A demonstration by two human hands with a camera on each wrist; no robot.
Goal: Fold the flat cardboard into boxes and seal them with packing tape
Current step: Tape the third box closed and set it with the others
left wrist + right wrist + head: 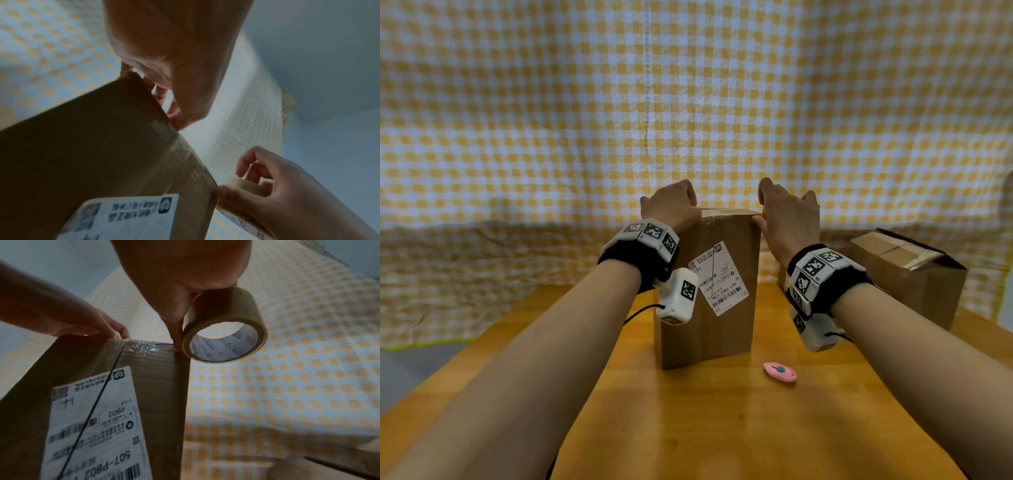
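Note:
A tall brown cardboard box [705, 329] with a white shipping label [719, 277] stands upright on the wooden table [688, 428]. My left hand [671, 205] rests on the box's top left corner, its fingers [164, 97] pressing the top face. My right hand [787, 216] is at the top right corner and grips a roll of clear packing tape [246, 308], its thumb [176, 342] against the box edge. Shiny tape [144, 347] runs across the top edge of the box [160, 386]. In the head view the roll is hidden behind my right hand.
A second, closed cardboard box [907, 274] sits at the right rear of the table. A pink cutter [779, 371] lies just in front of the standing box, to its right. Yellow checked cloth [688, 102] hangs behind and drapes over the far side.

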